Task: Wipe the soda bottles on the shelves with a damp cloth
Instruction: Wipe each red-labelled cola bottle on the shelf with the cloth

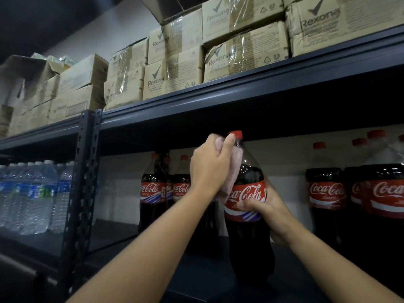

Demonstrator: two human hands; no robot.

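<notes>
While the right hand [265, 206] grips its red label, the Coca-Cola bottle [247, 206] stands nearly upright on the dark shelf [196, 270], red cap [236, 134] up, dark cola filling it to the shoulder. Curled left hand [209, 165] presses a pink cloth [232, 171] against its neck.

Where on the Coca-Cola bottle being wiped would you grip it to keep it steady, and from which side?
Grip the labelled waist of the held bottle from its right side, as the right hand does now. The body there is wide and straight, and this leaves the sloping shoulder and neck free for the left hand pressing the pink cloth.
</notes>
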